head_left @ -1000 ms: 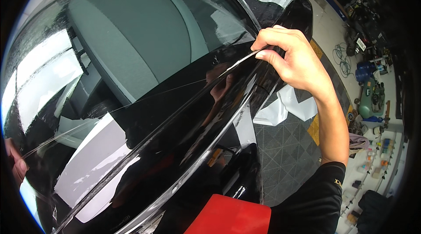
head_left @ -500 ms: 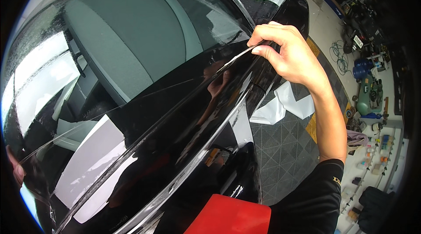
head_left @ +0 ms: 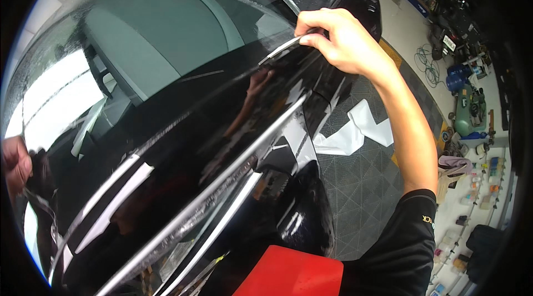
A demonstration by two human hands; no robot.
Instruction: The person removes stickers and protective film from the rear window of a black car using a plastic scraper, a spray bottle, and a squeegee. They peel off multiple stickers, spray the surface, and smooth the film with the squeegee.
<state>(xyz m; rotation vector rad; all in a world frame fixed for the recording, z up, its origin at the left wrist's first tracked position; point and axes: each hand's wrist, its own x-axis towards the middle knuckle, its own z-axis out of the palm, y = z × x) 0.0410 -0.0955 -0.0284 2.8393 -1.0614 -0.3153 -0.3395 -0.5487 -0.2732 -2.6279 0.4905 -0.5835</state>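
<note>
I see one clear film sheet stretched over the black car body and its side window, running from the upper right corner down to the far left edge of my view. My right hand pinches the film's upper right corner between thumb and curled fingers, closed narrow on it, just above the glossy black panel. My left hand shows only partly at the left rim; it sits at the film's other end, fingers bent in, but I cannot tell for sure whether it grips the film or merely touches it.

Counting outward: one window, one red flat piece at the bottom edge, one dark grey tiled floor with two white scraps lying on it just beside the car, and one green machine well off to the right near a cluttered shelf.

Against the earlier frame, my right hand sits a little higher and further left on the panel, lifting the corner slightly, and my left hand has come more into view at the rim.

My right forearm rises from the lower right, black sleeve at the elbow, wrist bent inward toward the car.
</note>
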